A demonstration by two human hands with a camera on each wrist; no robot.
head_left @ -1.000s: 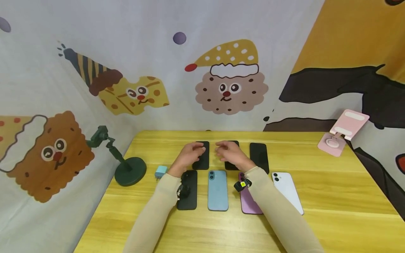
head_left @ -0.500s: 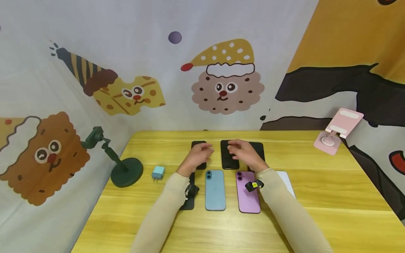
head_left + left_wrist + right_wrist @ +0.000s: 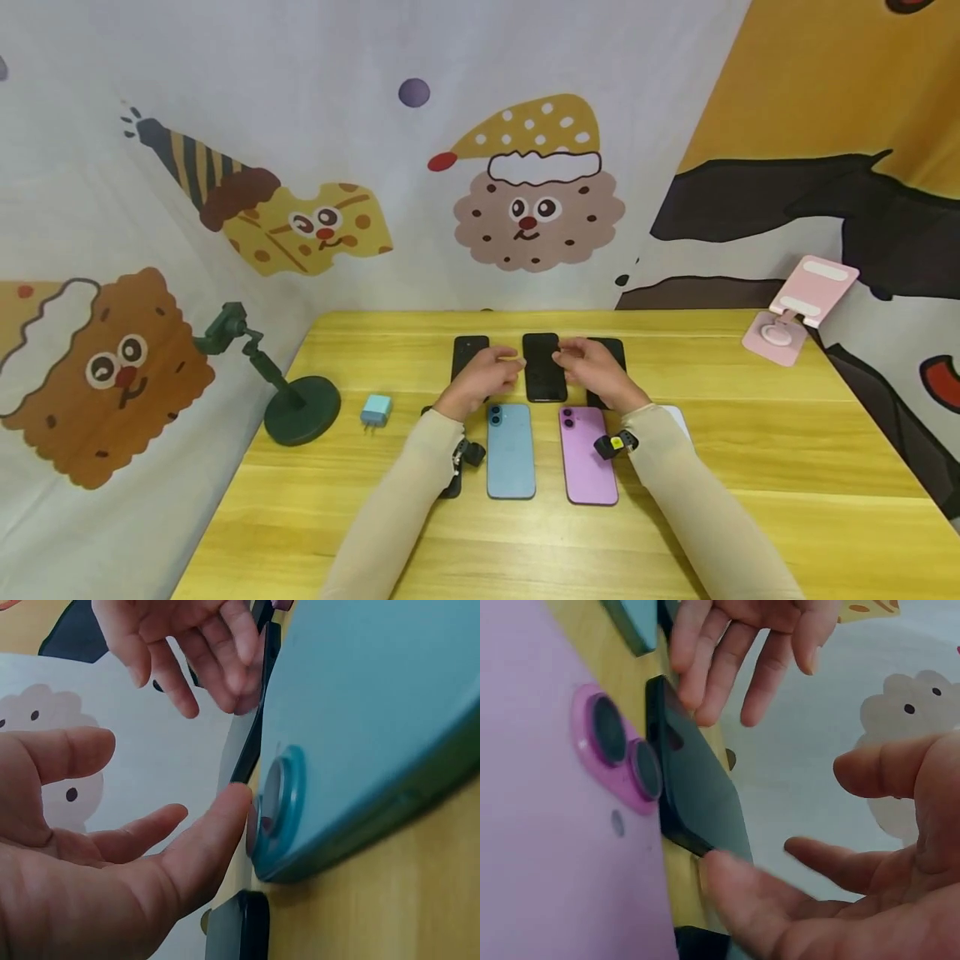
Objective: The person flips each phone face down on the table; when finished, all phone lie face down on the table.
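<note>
A black phone [image 3: 545, 368] lies screen up in the middle of the back row, between my two hands. My left hand [image 3: 483, 379] hovers at its left side with fingers loosely bent, overlapping another black phone [image 3: 467, 358]. On the other side, my right hand [image 3: 600, 373] has its fingertips right at the phone's edge, in front of a third black phone [image 3: 611, 350]. Both palms face each other, seen in the right wrist view around the middle phone [image 3: 705, 784]. Nearest to my wrists in the front row are a blue phone [image 3: 511, 454] and a purple phone [image 3: 588, 458].
A black phone [image 3: 452, 487] and a white phone [image 3: 677, 419] lie partly under my sleeves. A light blue charger plug [image 3: 376, 410] and a dark green stand [image 3: 302, 410] are at the left. A pink phone stand [image 3: 776, 337] sits at the back right of the wooden table [image 3: 480, 550].
Both hands have shifted right. The left hand has come from the left black phone toward the middle one; the right hand has moved from over the middle phone to its right side.
</note>
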